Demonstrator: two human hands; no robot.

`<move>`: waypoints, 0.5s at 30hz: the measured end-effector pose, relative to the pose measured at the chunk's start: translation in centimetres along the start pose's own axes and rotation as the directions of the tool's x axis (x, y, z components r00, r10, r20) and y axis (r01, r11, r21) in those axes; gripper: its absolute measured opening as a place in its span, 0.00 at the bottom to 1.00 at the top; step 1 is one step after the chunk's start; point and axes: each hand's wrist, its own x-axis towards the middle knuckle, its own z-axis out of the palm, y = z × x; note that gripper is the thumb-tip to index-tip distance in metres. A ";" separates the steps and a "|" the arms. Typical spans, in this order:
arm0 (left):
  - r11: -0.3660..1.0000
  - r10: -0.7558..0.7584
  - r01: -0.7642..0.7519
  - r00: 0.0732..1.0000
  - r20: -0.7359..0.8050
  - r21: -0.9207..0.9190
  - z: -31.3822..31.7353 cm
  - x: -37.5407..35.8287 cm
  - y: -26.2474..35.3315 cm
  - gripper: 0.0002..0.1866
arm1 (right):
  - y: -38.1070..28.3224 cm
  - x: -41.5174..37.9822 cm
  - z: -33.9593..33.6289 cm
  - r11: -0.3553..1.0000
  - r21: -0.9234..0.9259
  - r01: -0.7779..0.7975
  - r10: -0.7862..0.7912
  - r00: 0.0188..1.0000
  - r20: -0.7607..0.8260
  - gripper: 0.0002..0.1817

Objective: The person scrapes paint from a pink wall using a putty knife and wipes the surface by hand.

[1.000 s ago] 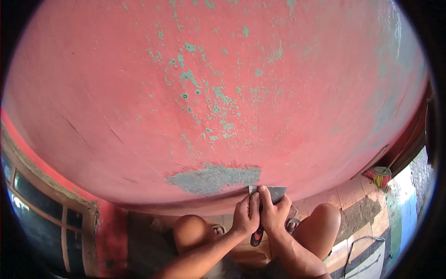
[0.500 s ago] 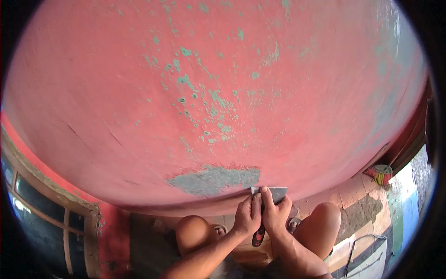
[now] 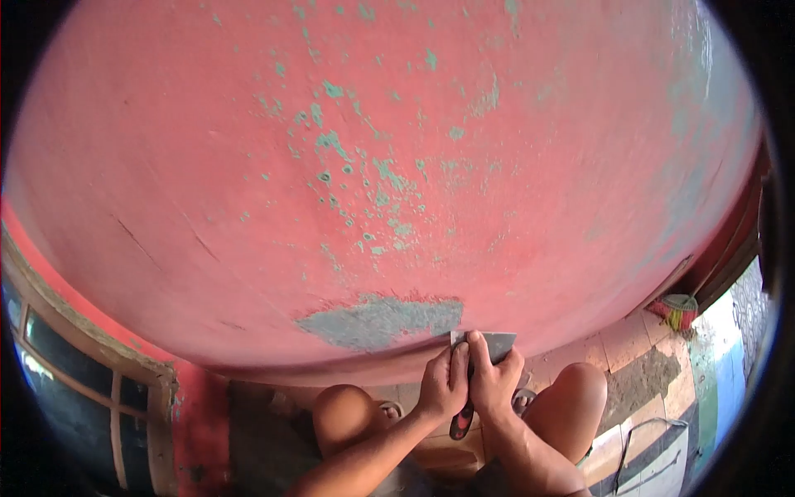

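Observation:
Both my hands close round a paint scraper (image 3: pixel 498 343) with a wide metal blade and a black-and-red handle. My left hand (image 3: pixel 445 383) grips it from the left side, and my right hand (image 3: pixel 490 377) wraps it from the right with a thumb up on the blade. Below my hands the handle's end sticks out. The blade is at the low part of the pink wall (image 3: pixel 530 207); whether its edge touches cannot be made out. Just up and left of it lies a bare grey patch (image 3: pixel 381 321) with a ragged upper rim.
Flecks of green show through the pink paint above. A broom (image 3: pixel 681 308) leans at the right, near a dark doorway edge. My bent knees (image 3: pixel 571 406) flank my arms over a tiled floor (image 3: pixel 617 344). At the lower left is a window frame (image 3: pixel 116 348).
The scraper and both hands have shifted very slightly to the right. The grey patch looks the same.

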 end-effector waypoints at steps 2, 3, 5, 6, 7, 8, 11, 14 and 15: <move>0.999 0.011 -0.011 1.000 -0.003 -0.051 0.1 -0.1 -0.1 0.18 | -0.1 -0.2 0.0 0.999 0.044 -0.024 0.024 1.000 0.005 0.16; 0.995 -0.013 0.014 1.000 0.012 -0.096 0.0 0.1 0.5 0.17 | -0.6 -0.1 0.1 0.999 0.043 -0.008 0.008 1.000 -0.002 0.16; 0.999 -0.006 0.010 0.997 0.073 -0.053 -0.5 0.5 -0.2 0.16 | -0.1 0.1 0.0 0.999 0.041 0.014 -0.014 1.000 -0.016 0.15; 1.000 0.000 0.003 0.995 0.102 -0.029 -0.7 0.4 -0.4 0.16 | 0.1 0.1 0.1 0.999 0.044 0.028 -0.027 0.999 -0.021 0.15; 1.000 -0.006 0.007 0.997 0.076 -0.016 -0.5 0.3 -0.3 0.16 | 0.4 0.2 0.2 0.998 0.055 0.022 -0.021 1.000 -0.020 0.16; 1.000 0.024 -0.024 0.999 0.048 -0.003 -0.5 0.3 -0.1 0.16 | 0.8 0.1 0.2 0.998 0.067 0.019 -0.018 1.000 -0.016 0.16; 0.998 0.070 -0.070 0.997 -0.014 0.001 -0.1 0.5 0.2 0.17 | -0.9 0.6 0.5 0.992 0.125 0.031 -0.031 1.000 -0.006 0.16; 0.999 0.027 -0.028 0.999 0.030 0.035 -0.2 0.3 -0.3 0.17 | 0.3 -0.2 0.0 0.997 0.073 0.006 -0.005 1.000 -0.014 0.16; 0.999 0.046 -0.046 0.999 -0.011 0.028 0.2 0.0 -0.5 0.17 | 0.5 0.1 0.1 0.999 0.044 0.018 -0.017 1.000 -0.014 0.15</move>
